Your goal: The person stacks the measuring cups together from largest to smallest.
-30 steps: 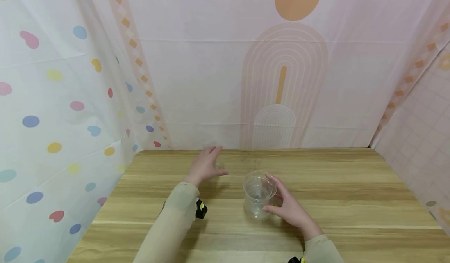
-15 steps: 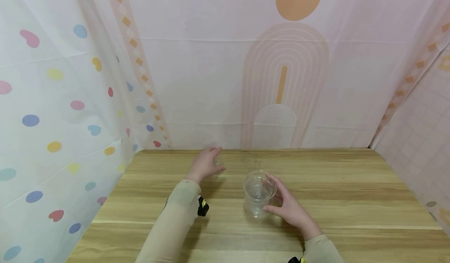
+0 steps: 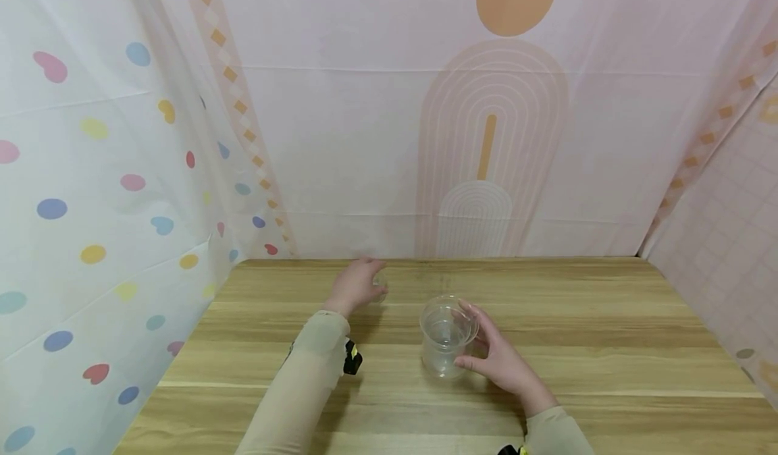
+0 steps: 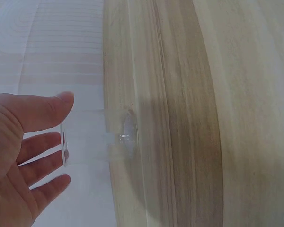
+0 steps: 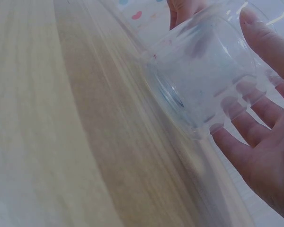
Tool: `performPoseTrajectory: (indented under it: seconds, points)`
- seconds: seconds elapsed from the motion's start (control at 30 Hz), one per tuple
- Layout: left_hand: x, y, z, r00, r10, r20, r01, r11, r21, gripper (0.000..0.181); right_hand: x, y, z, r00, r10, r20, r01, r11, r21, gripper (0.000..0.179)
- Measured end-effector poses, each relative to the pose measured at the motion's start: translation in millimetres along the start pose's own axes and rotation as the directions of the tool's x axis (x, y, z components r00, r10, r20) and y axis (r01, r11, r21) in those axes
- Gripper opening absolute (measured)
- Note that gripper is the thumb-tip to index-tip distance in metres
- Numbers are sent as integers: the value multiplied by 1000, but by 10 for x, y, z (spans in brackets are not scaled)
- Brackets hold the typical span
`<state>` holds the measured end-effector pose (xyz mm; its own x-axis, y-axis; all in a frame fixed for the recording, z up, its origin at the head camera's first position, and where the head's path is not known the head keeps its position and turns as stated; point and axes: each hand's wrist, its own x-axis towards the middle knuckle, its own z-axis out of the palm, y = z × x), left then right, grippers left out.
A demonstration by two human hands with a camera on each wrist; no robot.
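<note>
On the wooden table stands a wide-rimmed clear plastic cup (image 3: 439,354), upright. My right hand (image 3: 495,360) holds it from the right, thumb at the near side and fingers round the far side; the right wrist view shows the fingers (image 5: 246,120) spread along its wall. Farther back and to the left, my left hand (image 3: 355,285) is round the upper part of a smaller clear cup (image 4: 129,137). Its thumb is on one side of the rim and its fingers (image 4: 45,165) on the other. In the head view that hand hides most of the smaller cup (image 3: 380,286).
The wooden table (image 3: 608,360) ends at a pale patterned cloth (image 3: 340,158) hanging close behind the smaller cup. A dotted curtain (image 3: 121,239) hangs at the left, and another cloth (image 3: 723,239) at the right.
The left thumb has drawn in toward the fingers, and the left hand has narrowed around the smaller cup. The right hand and the larger cup have not moved.
</note>
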<state>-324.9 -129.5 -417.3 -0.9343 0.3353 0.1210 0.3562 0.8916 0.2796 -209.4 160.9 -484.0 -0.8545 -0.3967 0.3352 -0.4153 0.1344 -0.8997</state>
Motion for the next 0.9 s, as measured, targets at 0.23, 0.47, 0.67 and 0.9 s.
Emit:
performPoseTrajectory:
  seconds: [0.23,0.47,0.67,0.9]
  points:
    - [-17,-4,0,1000,9,-7,-8,1000,20,46,2,17,4,1000,-17,0,17,1000,-6,93]
    - [-28,8,-20,999,39,-2,-38,994,106,38,8,25,11,999,-49,-7,48,998,-31,90]
    - [-52,30,-53,999,18,33,-22,992,123,36,9,36,7,999,-41,3,41,999,-19,91]
    - [-90,75,-107,998,6,60,-12,995,104,37,8,42,0,1000,-15,-4,15,1000,-8,92]
